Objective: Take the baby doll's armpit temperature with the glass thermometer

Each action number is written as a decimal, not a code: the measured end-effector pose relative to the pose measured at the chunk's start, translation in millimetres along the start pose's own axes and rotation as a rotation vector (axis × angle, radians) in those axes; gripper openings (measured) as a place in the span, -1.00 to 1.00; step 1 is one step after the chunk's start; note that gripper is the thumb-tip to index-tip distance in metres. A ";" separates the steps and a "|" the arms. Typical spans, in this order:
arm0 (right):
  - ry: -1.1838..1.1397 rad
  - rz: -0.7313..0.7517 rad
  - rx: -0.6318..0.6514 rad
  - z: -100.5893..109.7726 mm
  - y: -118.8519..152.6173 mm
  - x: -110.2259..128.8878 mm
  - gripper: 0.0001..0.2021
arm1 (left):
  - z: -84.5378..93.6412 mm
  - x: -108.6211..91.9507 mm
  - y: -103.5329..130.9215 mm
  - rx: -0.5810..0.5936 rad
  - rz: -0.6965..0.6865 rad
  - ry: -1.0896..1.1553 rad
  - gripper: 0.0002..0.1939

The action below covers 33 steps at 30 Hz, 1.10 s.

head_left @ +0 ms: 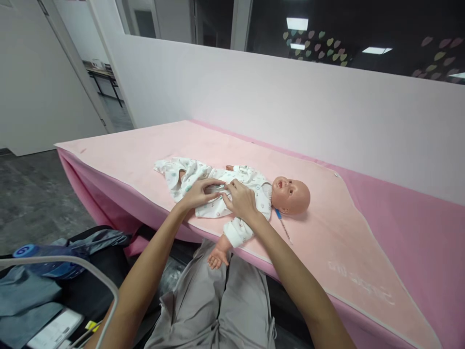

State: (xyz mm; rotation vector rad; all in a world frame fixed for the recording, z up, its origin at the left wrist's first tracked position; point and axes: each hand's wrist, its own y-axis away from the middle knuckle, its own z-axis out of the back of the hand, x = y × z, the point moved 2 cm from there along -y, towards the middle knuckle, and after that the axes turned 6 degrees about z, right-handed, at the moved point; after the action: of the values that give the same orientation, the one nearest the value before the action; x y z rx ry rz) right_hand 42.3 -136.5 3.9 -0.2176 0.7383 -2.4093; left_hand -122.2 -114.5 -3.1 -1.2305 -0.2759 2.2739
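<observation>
A baby doll (292, 195) lies on its back on the pink-covered table (327, 242), its head to the right. White patterned clothes (212, 209) cover its body and legs. My left hand (201, 193) is at the front of the clothes around the doll's waist, thumb and fingers closed on the fabric. Close beside it, my right hand (240, 198) pinches the same clothing over the belly. The doll's near arm (221, 249) hangs over the table's front edge. A thin stick with a blue end (279, 214) rests beside the doll's head.
At the lower left, a black chair or bag holds a blue-capped bottle (47, 257), grey-blue cloth (25, 295) and a white box (56, 330). A pale curved cable or tube (87, 265) crosses there. Behind the table stands a white wall (290, 106) with windows above.
</observation>
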 end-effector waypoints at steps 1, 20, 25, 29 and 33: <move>-0.010 -0.001 -0.013 0.0 1.3 0.0 -0.82 | -0.2 0.2 -0.1 0.006 -0.004 -0.005 -0.63; -0.130 -0.110 -0.169 -9.2 2.9 -6.5 -0.78 | -2.4 3.7 -2.5 -0.050 -0.029 0.004 -0.66; -0.095 -0.117 -0.176 -11.6 1.8 -7.2 -0.75 | -4.2 0.9 -1.9 -0.079 -0.009 -0.007 -0.70; -0.051 -0.115 -0.167 -12.1 1.4 -6.3 -0.77 | -6.9 -1.7 -1.1 -0.125 -0.043 -0.033 -0.71; -0.013 -0.100 -0.157 -11.7 1.8 -5.1 -0.77 | -8.3 -0.3 -1.8 -0.152 -0.062 -0.037 -0.75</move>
State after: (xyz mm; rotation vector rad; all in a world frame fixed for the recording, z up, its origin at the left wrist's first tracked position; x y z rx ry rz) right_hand 43.6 -129.4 -6.7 -0.3405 0.9315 -2.4423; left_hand -114.6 -113.8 -6.8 -1.2374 -0.5017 2.2585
